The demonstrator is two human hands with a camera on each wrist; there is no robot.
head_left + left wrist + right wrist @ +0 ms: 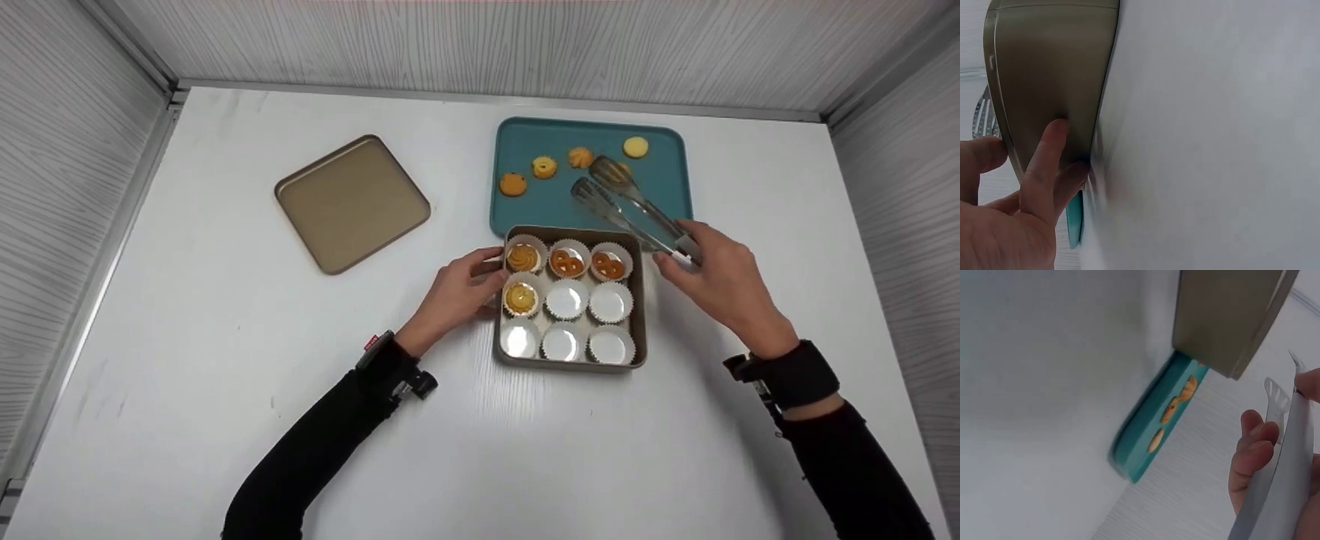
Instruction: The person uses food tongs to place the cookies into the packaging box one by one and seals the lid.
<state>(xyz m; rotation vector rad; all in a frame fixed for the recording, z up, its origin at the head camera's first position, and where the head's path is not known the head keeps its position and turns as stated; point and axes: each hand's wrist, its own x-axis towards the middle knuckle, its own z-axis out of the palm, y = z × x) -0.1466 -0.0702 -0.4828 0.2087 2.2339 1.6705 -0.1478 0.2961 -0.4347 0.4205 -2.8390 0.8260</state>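
My right hand (724,281) grips metal tongs (649,214), their two slotted ends apart above the teal tray (660,139). One cookie lies partly hidden beneath a tong end; a pale round cookie (635,147), a swirled cookie (580,157), a yellow cookie (544,166) and an orange-brown cookie (513,184) lie around it. My left hand (457,292) touches the left wall of a square tin (574,367), fingers against its side (1044,73) and thumb at the rim. White paper cups fill the tin; the back row and the middle-left cup (520,298) hold cookies, including two pretzel-shaped ones.
A gold-brown square tray (352,206) lies tilted on the white table (225,360), left of the teal tray. Grey wood-grain panels (450,45) border the table at the back and sides. The tin's back edge meets the teal tray's front edge in the head view.
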